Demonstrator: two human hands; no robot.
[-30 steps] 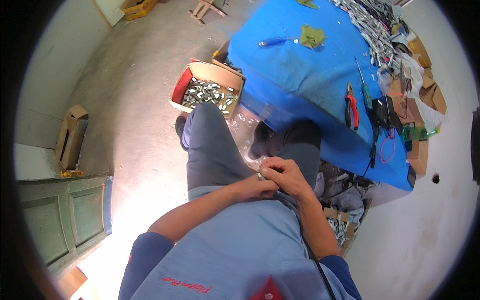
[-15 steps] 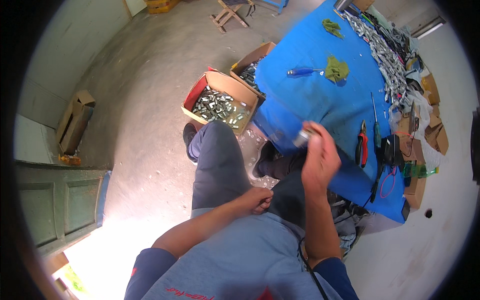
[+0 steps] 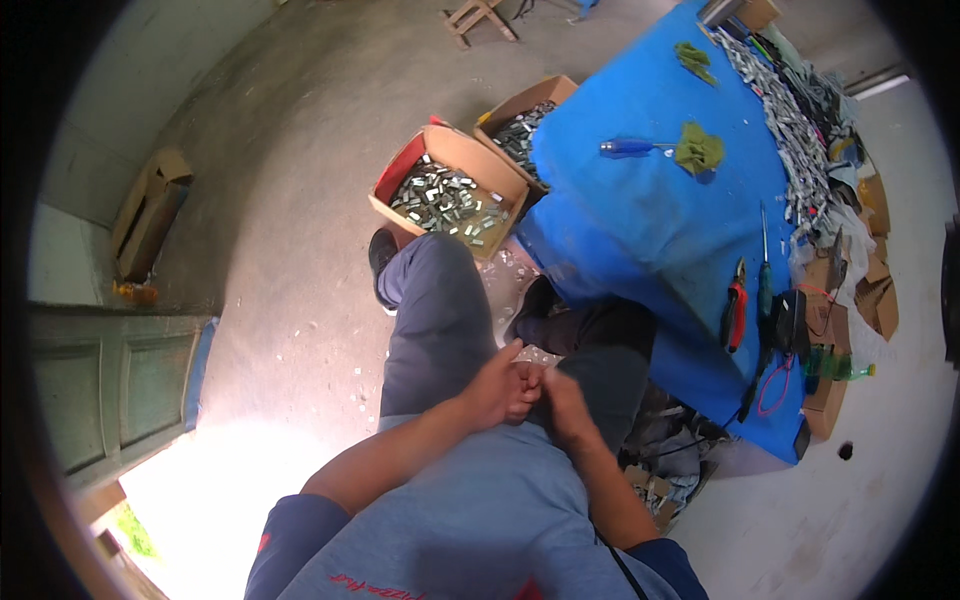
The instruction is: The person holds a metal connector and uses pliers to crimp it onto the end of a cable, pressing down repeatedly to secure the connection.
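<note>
Over my lap, my left hand [image 3: 498, 387] and my right hand [image 3: 566, 404] meet, their fingers curled and touching. Both hands are closed, and whatever lies between the fingers is hidden. Just beyond my knees, a cardboard box [image 3: 507, 179] holds many small metal-and-dark pieces [image 3: 435, 193]. A second cardboard box [image 3: 493, 118] behind it contains more such pieces, partly covered by the table's edge. To my right stands the table under a blue cloth [image 3: 620, 215].
On the cloth lie a blue-handled screwdriver [image 3: 627, 148], green rags [image 3: 698, 149], red-handled pliers [image 3: 735, 308] and a dark-handled screwdriver [image 3: 765, 275]. Metal pieces [image 3: 785, 130] are heaped along the far edge. A wooden folding stool [image 3: 480, 18] stands beyond; a green door [image 3: 115, 385] is at left.
My right hand has come down from beside the table to meet my left hand in my lap. The small shiny piece it held no longer shows. The view has shifted slightly.
</note>
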